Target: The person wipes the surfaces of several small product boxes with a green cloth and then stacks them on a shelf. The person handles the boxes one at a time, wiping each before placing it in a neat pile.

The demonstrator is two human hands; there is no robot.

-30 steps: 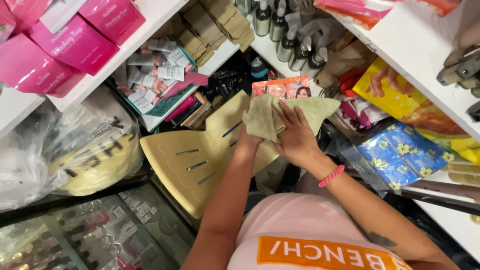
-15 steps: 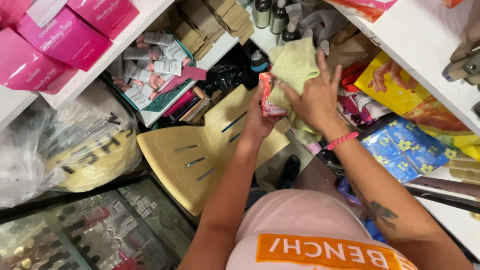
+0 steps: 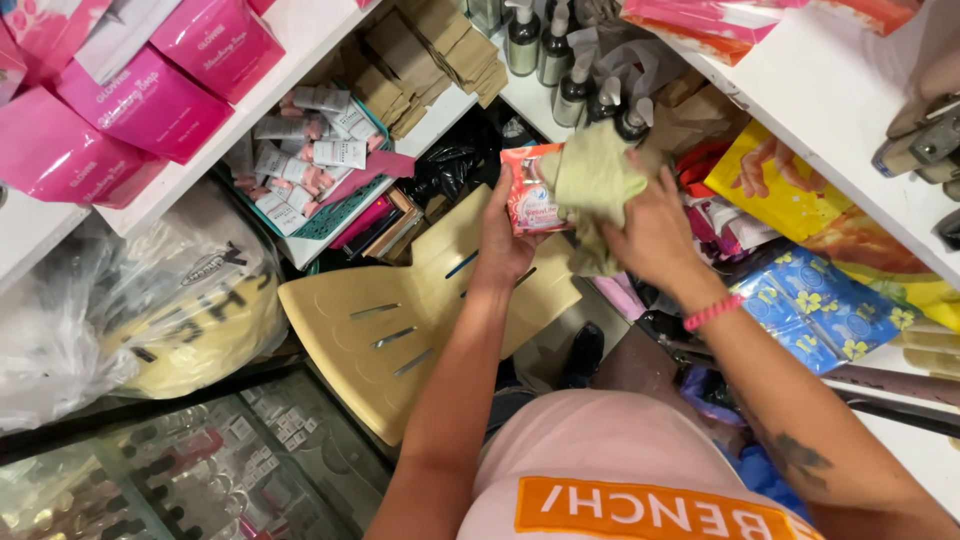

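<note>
My left hand (image 3: 503, 243) grips a small red and orange packet (image 3: 529, 191) by its lower edge, above a cream plastic chair (image 3: 390, 320). My right hand (image 3: 650, 235) holds a pale yellow-green cloth (image 3: 592, 180) bunched against the right side of the packet. Both hands are close together in front of the shelf corner. A pink bracelet (image 3: 713, 312) sits on my right wrist.
White shelves stand left and right. Pink boxes (image 3: 150, 95) fill the upper left shelf, and a teal basket of small tubes (image 3: 310, 160) lies below. Pump bottles (image 3: 545, 50) stand at the back. Yellow (image 3: 790, 190) and blue packets (image 3: 815, 310) lie right. Clear plastic bags (image 3: 130, 300) sit left.
Both hands rose from the chair seat toward the shelves. The red packet now sits upright in my left hand, and the cloth has bunched against its side.
</note>
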